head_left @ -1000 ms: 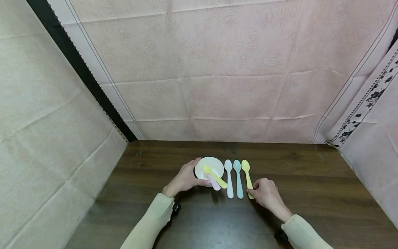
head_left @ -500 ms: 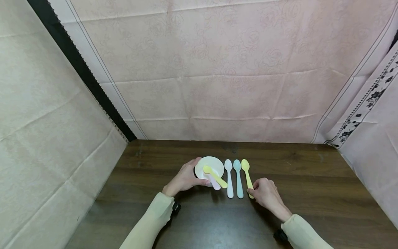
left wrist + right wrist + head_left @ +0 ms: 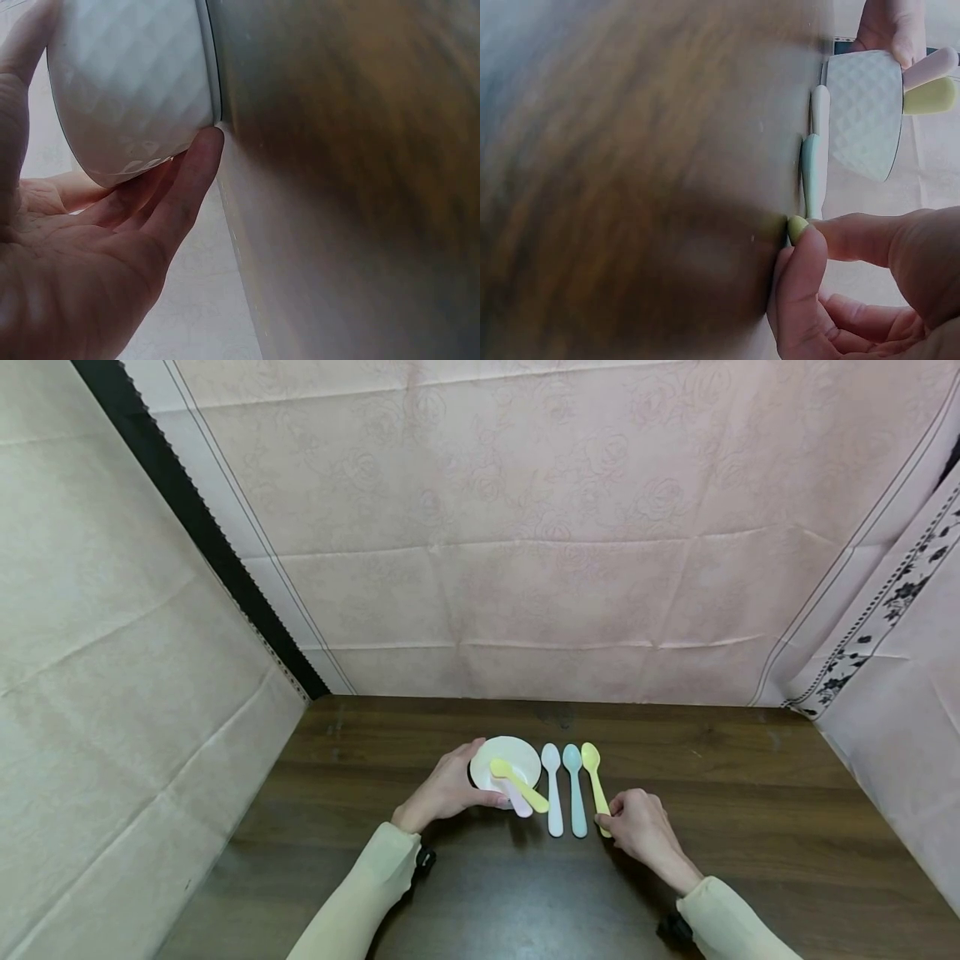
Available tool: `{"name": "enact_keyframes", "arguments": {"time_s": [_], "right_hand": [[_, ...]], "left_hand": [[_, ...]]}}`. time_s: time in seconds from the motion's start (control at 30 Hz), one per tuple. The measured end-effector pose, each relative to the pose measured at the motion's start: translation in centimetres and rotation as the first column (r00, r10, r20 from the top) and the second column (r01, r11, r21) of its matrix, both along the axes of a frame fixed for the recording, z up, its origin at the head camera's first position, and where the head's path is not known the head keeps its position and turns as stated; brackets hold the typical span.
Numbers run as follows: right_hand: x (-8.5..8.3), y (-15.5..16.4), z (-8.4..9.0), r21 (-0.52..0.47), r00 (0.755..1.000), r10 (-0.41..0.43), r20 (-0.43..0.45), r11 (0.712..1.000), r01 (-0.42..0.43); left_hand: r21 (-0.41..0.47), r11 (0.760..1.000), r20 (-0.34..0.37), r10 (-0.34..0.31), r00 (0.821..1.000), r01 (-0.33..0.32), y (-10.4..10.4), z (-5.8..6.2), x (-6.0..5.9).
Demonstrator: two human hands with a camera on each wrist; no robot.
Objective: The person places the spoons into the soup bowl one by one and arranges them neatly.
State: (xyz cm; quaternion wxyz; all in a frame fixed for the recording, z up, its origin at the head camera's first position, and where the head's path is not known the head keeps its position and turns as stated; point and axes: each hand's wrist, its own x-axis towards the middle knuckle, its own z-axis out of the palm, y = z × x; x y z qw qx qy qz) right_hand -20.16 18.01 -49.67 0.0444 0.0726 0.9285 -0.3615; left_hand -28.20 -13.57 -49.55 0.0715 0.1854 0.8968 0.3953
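Observation:
A white bowl (image 3: 504, 750) with a diamond-textured outside (image 3: 135, 82) stands on the table, and my left hand (image 3: 447, 787) grips its left side, thumb at the near rim. Inside lean a yellow spoon (image 3: 519, 786) and a pale pink spoon (image 3: 521, 808), handles sticking out over the rim. To the right of the bowl, a white spoon (image 3: 553, 789), a light blue spoon (image 3: 575, 789) and another yellow spoon (image 3: 595, 777) lie side by side on the table. The lower end of that yellow spoon's handle is pinched between thumb and finger of my right hand (image 3: 643, 827).
The brown wooden table (image 3: 480, 893) ends at the back against a pale rose-patterned cloth (image 3: 525, 568). More cloth hangs at the left (image 3: 135, 693) and right sides. Dark bands are worn on both wrists.
Both hands hold nearly the same places. The right-hand yellow spoon's handle end has perhaps shifted very slightly; the bowl and other spoons look unmoved.

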Motion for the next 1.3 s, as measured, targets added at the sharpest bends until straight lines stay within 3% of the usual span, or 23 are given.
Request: {"name": "enact_keyframes", "arguments": {"time_s": [0.33,1.0,1.3], "right_hand": [[0.1,0.1,0.0,-0.007,1.000,-0.003,-0.004,1.000,0.003],[-0.1,0.6,-0.3,-0.108,0.999,-0.034,0.037,0.993,0.038],[0.0,1.2,-0.4,-0.162,0.997,-0.056,0.061,0.985,0.065]], "left_hand": [[-0.010,1.000,0.030,0.018,0.999,-0.018,0.1,0.1,0.1],[0.004,1.000,-0.023,-0.014,1.000,0.014,-0.2,-0.2,-0.1],[0.015,1.000,-0.013,-0.016,1.000,0.017,0.0,-0.1,0.0]]}}
